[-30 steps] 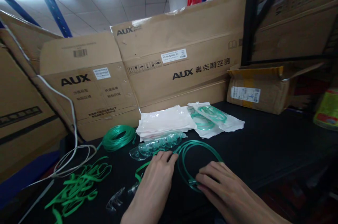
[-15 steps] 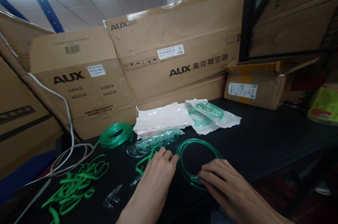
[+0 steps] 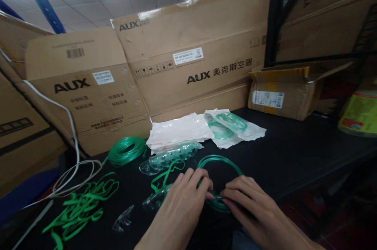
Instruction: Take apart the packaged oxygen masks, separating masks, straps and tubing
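Note:
A coil of green clear tubing [image 3: 219,158] lies on the black table in front of me. My right hand [image 3: 247,199] pinches its near side, where a clear end piece shows by the fingertips. From the left, my left hand [image 3: 190,193] closes its thumb and fingers on the same near stretch of tubing, partly hiding the loop. Beside the left wrist rests a clear plastic mask [image 3: 156,201], partly covered by the hand, with a green strap [image 3: 160,181] attached. Just behind sits a nested row of clear masks [image 3: 171,158].
White pouches [image 3: 179,130] and a pouch with green tubing [image 3: 235,124] lie at the back. Left are a larger tubing coil [image 3: 126,152], tangled green straps [image 3: 85,199] and small clear pieces [image 3: 123,218]. Cardboard [image 3: 194,57] walls the back; an open box [image 3: 278,93] stands right.
My left hand has moved right, from beside the coil onto its near side, uncovering more of the clear mask. The right hand stays on the tubing. The view has shifted slightly.

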Tool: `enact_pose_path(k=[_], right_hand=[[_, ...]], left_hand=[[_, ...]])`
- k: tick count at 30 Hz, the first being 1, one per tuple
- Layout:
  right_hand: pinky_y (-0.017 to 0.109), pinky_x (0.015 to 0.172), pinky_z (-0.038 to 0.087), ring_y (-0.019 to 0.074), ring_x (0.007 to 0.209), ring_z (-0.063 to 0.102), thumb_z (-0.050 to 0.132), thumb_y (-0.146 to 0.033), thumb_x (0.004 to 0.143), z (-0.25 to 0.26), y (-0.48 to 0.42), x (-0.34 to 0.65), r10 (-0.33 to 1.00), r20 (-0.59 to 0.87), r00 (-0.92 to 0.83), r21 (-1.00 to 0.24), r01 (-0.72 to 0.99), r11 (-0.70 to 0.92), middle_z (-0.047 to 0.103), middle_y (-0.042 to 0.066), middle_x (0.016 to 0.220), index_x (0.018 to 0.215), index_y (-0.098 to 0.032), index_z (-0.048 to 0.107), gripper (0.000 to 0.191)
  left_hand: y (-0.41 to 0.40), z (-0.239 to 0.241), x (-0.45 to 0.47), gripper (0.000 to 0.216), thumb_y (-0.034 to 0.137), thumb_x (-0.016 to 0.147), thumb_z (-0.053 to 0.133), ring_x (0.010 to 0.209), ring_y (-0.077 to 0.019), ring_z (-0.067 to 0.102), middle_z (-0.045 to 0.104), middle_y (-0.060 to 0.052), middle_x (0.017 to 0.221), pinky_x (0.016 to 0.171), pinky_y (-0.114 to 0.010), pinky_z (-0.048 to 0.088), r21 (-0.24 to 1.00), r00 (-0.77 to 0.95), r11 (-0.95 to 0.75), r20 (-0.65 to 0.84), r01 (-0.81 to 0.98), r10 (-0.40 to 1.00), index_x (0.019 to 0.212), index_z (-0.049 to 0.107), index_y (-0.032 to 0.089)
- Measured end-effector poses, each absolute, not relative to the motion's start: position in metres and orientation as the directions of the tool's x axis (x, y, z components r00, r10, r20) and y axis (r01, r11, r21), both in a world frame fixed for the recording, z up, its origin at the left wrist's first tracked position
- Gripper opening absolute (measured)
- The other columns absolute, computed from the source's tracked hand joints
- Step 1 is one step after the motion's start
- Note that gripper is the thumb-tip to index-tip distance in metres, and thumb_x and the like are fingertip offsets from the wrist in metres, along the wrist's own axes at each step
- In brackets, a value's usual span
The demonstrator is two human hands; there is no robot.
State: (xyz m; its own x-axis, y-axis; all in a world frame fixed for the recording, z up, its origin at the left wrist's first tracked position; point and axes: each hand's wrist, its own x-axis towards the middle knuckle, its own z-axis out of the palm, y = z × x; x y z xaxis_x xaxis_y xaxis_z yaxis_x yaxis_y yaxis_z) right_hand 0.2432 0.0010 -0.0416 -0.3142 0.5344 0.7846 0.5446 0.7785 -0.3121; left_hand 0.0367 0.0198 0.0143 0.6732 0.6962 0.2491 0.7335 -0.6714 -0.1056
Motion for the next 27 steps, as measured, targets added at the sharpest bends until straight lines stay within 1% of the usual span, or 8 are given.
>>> enact_pose_path(k=[8,11,14,18,20,22,25,27], right_hand=[[0.026,0.071,0.058,0.0166,0.080,0.066,0.059,-0.010,0.094,-0.046,0.002,0.241,0.571,0.779,-0.258,-0.454,0.395,0.798,0.068,0.004,0.087,0.099,-0.020,0.062,0.012],[0.025,0.072,0.060,0.0172,0.083,0.068,0.057,-0.012,0.096,-0.045,-0.001,0.243,0.569,0.775,-0.273,-0.435,0.423,0.795,0.069,0.005,0.090,0.097,-0.020,0.064,0.011],[0.032,0.088,0.062,0.0211,0.097,0.070,0.060,-0.019,0.096,-0.047,-0.005,0.251,0.520,0.797,-0.306,-0.328,0.505,0.799,0.072,0.007,0.099,0.107,-0.021,0.067,0.013],[0.041,0.108,0.053,0.0225,0.109,0.071,0.064,-0.026,0.095,-0.052,-0.011,0.267,0.464,0.760,-0.455,-0.158,0.564,0.811,0.075,0.008,0.110,0.122,-0.021,0.065,0.028],[0.040,0.111,0.049,0.0201,0.108,0.072,0.058,-0.022,0.098,-0.052,-0.013,0.275,0.451,0.724,-0.521,-0.116,0.553,0.825,0.076,0.006,0.108,0.120,-0.021,0.068,0.024],[0.039,0.114,0.044,0.0185,0.108,0.072,0.052,-0.016,0.100,-0.051,-0.015,0.284,0.429,0.685,-0.588,-0.076,0.528,0.846,0.078,0.006,0.106,0.122,-0.020,0.069,0.028],[0.038,0.116,0.041,0.0202,0.114,0.070,0.052,-0.017,0.100,-0.053,-0.016,0.294,0.409,0.630,-0.659,-0.036,0.502,0.864,0.077,0.006,0.112,0.135,-0.018,0.063,0.036],[0.038,0.115,0.043,0.0228,0.119,0.067,0.056,-0.020,0.099,-0.059,-0.015,0.298,0.398,0.617,-0.679,-0.024,0.489,0.872,0.075,0.007,0.119,0.141,-0.019,0.059,0.042]], left_hand=[[0.009,0.001,0.054,0.013,0.008,0.092,0.065,0.089,-0.0197,0.065,0.072,0.000,0.093,0.079,-0.032,0.055,0.303,0.553,-0.657,0.365,0.690,0.749,0.095,0.065,0.021],[0.007,-0.004,0.056,0.018,0.006,0.093,0.060,0.090,-0.0189,0.066,0.075,-0.001,0.096,0.084,-0.033,0.058,0.341,0.567,-0.706,0.427,0.621,0.705,0.098,0.068,0.020],[0.003,-0.011,0.049,0.029,0.012,0.094,0.059,0.102,-0.0219,0.067,0.074,-0.005,0.117,0.090,-0.036,0.060,0.258,0.611,-0.739,0.431,0.622,0.664,0.121,0.066,0.021],[-0.005,-0.026,0.036,0.048,0.032,0.096,0.061,0.110,-0.0264,0.067,0.068,-0.009,0.131,0.091,-0.040,0.061,-0.014,0.699,-0.758,0.398,0.653,0.595,0.142,0.052,0.020],[-0.009,-0.034,0.033,0.046,0.036,0.099,0.057,0.106,-0.0246,0.068,0.070,-0.010,0.127,0.086,-0.036,0.062,-0.136,0.744,-0.769,0.403,0.624,0.533,0.141,0.051,0.019],[-0.011,-0.038,0.033,0.038,0.028,0.102,0.052,0.100,-0.0203,0.069,0.072,-0.009,0.118,0.082,-0.029,0.062,-0.223,0.768,-0.768,0.428,0.600,0.476,0.139,0.053,0.018],[-0.013,-0.039,0.039,0.034,0.011,0.101,0.045,0.086,-0.0136,0.068,0.072,-0.005,0.102,0.074,-0.019,0.060,-0.286,0.766,-0.750,0.481,0.596,0.426,0.132,0.058,0.018],[-0.014,-0.036,0.042,0.032,0.009,0.100,0.045,0.080,-0.0119,0.067,0.070,-0.004,0.094,0.067,-0.015,0.058,-0.299,0.762,-0.746,0.504,0.595,0.406,0.126,0.061,0.016]])
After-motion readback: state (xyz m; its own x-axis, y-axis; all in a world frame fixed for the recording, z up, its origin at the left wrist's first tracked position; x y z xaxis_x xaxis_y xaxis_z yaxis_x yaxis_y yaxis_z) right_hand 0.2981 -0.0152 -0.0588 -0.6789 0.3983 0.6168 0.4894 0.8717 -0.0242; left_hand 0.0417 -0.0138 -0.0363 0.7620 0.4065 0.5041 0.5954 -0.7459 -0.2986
